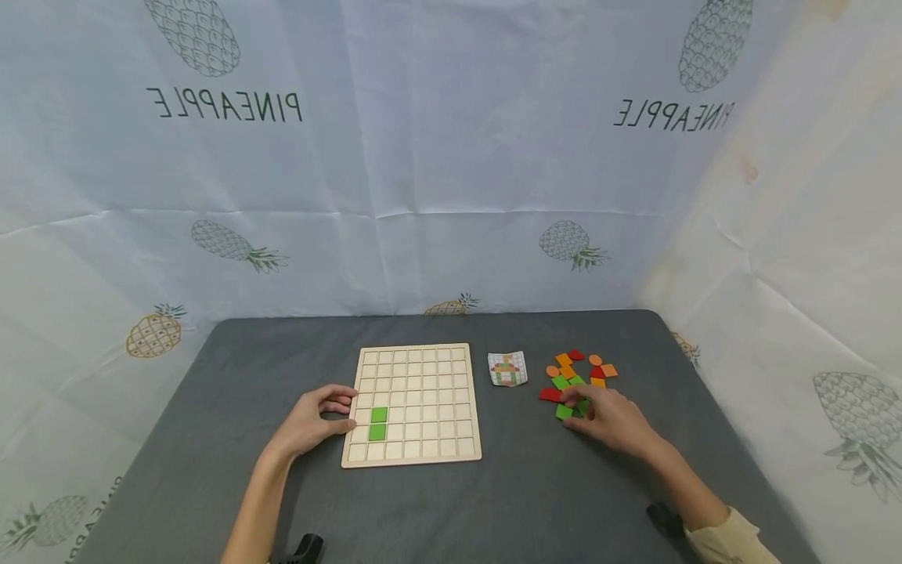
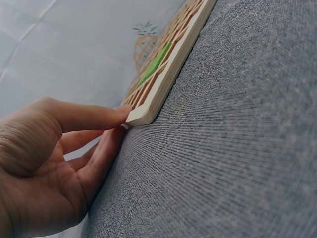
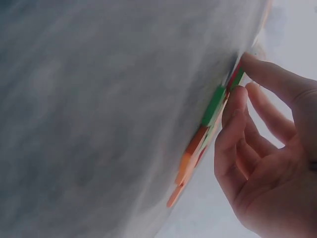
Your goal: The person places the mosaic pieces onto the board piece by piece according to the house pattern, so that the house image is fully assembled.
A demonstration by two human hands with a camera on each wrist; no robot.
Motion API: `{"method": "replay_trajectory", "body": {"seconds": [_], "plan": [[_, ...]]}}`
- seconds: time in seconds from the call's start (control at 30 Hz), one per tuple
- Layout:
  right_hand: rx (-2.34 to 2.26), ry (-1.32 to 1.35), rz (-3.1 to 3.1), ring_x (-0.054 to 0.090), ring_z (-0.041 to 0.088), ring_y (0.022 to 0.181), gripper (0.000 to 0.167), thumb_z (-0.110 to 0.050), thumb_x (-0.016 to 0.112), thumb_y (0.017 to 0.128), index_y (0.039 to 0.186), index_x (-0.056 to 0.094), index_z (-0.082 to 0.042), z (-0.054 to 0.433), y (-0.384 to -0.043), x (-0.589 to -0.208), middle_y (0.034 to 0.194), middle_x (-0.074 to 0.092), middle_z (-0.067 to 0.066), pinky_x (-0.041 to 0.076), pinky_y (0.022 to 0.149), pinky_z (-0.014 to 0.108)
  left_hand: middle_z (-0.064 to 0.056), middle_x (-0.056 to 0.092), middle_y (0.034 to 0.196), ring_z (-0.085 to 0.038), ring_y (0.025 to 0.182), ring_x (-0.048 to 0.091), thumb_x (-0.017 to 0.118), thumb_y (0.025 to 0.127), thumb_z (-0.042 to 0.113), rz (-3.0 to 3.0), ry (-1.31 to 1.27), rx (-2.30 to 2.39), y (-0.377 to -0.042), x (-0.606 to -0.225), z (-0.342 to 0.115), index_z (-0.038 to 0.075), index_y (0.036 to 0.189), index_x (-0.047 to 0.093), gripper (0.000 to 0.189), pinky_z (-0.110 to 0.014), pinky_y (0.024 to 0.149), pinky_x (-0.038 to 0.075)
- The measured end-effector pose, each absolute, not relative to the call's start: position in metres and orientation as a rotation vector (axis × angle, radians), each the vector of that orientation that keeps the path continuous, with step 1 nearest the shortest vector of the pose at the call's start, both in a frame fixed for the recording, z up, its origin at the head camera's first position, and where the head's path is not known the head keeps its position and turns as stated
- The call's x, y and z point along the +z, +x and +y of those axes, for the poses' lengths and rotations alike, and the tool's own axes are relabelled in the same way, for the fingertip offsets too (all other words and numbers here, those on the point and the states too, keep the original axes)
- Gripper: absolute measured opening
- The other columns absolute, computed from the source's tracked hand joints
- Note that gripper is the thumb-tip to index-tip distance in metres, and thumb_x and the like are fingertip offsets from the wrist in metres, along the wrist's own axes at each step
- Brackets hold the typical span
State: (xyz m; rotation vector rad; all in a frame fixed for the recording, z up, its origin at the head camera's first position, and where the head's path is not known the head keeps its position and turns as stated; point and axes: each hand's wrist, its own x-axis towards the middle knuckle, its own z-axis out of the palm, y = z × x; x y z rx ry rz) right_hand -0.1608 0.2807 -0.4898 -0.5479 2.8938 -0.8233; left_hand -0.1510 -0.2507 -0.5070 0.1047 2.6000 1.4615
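A square wooden grid board (image 1: 430, 462) lies on the table, with two green square tiles (image 1: 378, 423) in its lower left cells. My left hand (image 1: 313, 423) holds the board's left edge; in the left wrist view the thumb (image 2: 106, 117) rests at its corner, the other fingers against the side. To the right, over a loose heap of coloured tiles, is my right hand (image 1: 613, 419). Its thumb and index fingertip pinch a green tile (image 1: 563, 412) at the heap's near side. In the right wrist view that green tile (image 3: 238, 78) shows between the two fingertips.
A small pattern card (image 1: 507, 369) with a coloured grid design lies between board and heap. Red (image 1: 550, 395), orange (image 1: 609, 370) and green pieces, some round, make up the heap. Grey cloth (image 1: 521, 501) covers the table; a pineapple-print curtain (image 1: 451, 157) stands behind.
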Motion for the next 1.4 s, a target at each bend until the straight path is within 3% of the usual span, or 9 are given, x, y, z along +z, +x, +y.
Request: {"method": "replay_trajectory", "body": {"seconds": [0.13,0.47,0.93,1.4], "plan": [[-0.857,-0.571,2.9,0.06,-0.004,0.075,0.033,-0.027,0.089,0.091,0.12,0.077,-0.017,0.27,-0.163,-0.487,0.109,0.08,-0.003,0.051,0.067,0.023,-0.021,0.068,0.126,-0.021,0.107,0.068,0.088,0.088,0.006,2.596,0.11,1.458,-0.15,-0.506,-0.25,-0.004,0.14,0.064,0.059,-0.024,0.085,0.056],[-0.925,-0.742,2.883,0.053,-0.004,0.07,0.03,-0.021,0.09,0.09,0.116,0.077,-0.018,0.227,-0.166,-0.471,0.105,0.076,-0.006,0.049,0.062,0.021,-0.023,0.068,0.126,-0.026,0.109,0.069,0.087,0.088,0.004,2.601,0.139,1.475,-0.15,-0.507,-0.251,-0.008,0.141,0.062,0.06,-0.025,0.084,0.056],[-0.973,-0.981,2.782,0.056,-0.003,0.071,0.028,-0.019,0.088,0.092,0.117,0.077,-0.019,0.162,-0.173,-0.455,0.112,0.078,-0.003,0.05,0.063,0.02,-0.021,0.069,0.125,-0.022,0.106,0.068,0.088,0.086,0.003,2.603,0.104,1.47,-0.151,-0.508,-0.25,-0.006,0.139,0.064,0.059,-0.024,0.084,0.056],[-0.995,-1.119,2.61,0.06,-0.005,0.068,0.025,-0.022,0.086,0.095,0.118,0.077,-0.02,0.094,-0.174,-0.467,0.114,0.079,-0.004,0.048,0.063,0.018,-0.022,0.069,0.126,-0.024,0.107,0.068,0.088,0.086,0.002,2.597,0.112,1.476,-0.151,-0.507,-0.251,-0.007,0.139,0.064,0.059,-0.023,0.083,0.056]]}}
